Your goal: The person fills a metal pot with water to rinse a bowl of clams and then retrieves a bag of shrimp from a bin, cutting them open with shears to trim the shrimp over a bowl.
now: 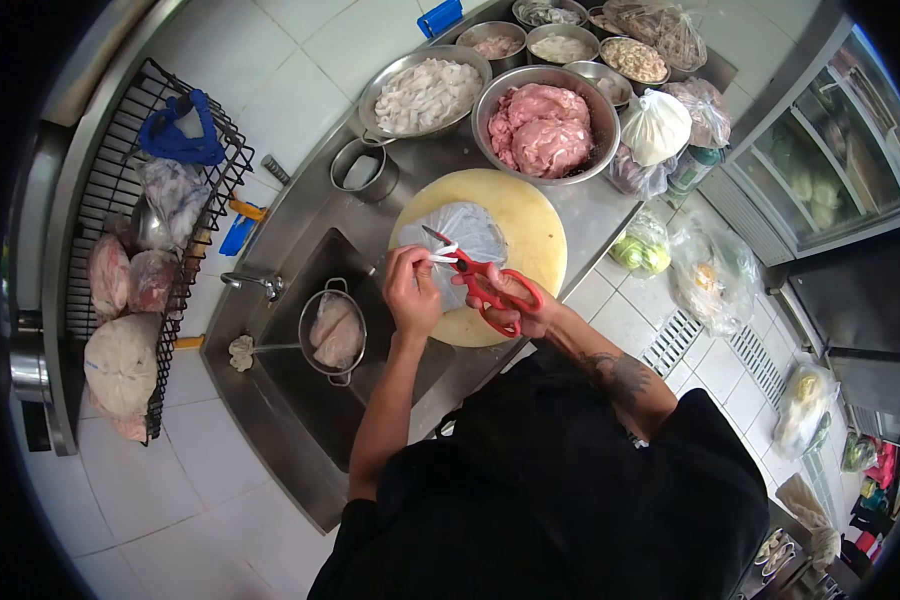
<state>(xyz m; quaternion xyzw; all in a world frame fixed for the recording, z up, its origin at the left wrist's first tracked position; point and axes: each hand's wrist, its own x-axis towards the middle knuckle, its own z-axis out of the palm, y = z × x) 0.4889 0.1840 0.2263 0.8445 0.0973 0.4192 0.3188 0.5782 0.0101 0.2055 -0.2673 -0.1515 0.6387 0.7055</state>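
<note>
My right hand (528, 306) is wrapped round a pair of red-handled scissors (467, 266), whose blades point up and to the left. My left hand (411, 290) pinches a small white strip (444, 254) right at the scissor blades. I cannot make out what the strip is made of. Both hands are above a round, yellowish cutting board (537, 235). On the board, beneath the blades, lies a clear plastic bag (475, 228) with greyish contents, partly hidden by the hands.
Behind the board stand a large bowl of pink minced meat (542, 130), a colander of pale pieces (428, 95) and several smaller bowls. The sink (325, 262) on the left holds a small strainer (361, 318) with bagged meat. A wire rack (101, 180) hangs on the wall.
</note>
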